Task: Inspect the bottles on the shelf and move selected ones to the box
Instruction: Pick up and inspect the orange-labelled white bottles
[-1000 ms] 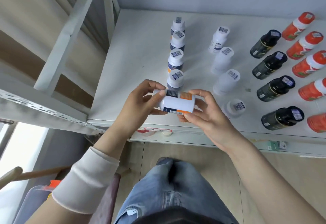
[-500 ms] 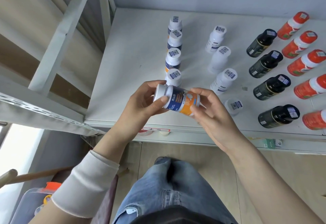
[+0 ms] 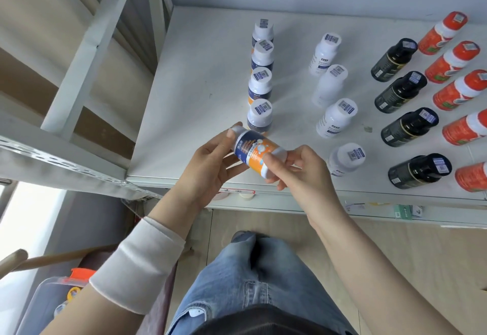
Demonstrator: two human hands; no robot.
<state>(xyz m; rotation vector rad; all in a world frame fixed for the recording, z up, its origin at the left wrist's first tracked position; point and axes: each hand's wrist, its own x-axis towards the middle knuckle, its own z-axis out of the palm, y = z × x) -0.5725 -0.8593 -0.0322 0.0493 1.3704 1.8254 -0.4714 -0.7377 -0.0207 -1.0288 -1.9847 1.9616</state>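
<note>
bottle: bottle [image 3: 254, 154] tipped sideways, right over the shelf [image 3: 200, 76] front edge
grip: left hand [image 3: 208, 166] wraps its cap end, right hand [image 3: 297, 174] pinches the bottom
shelf: white, other bottles [image 3: 336, 118] standing in rows further back

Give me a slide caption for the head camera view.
Left hand and right hand hold a blue-and-orange bottle tilted over the white shelf.

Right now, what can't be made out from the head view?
Head view:
- Held bottle: label print blurred, partly under right hand.
- Clear box: cut by bottom-left edge, part behind left sleeve; contents unclear.
- Front orange bottle: cut by right edge.
- Cap stickers: too small to read.
</note>
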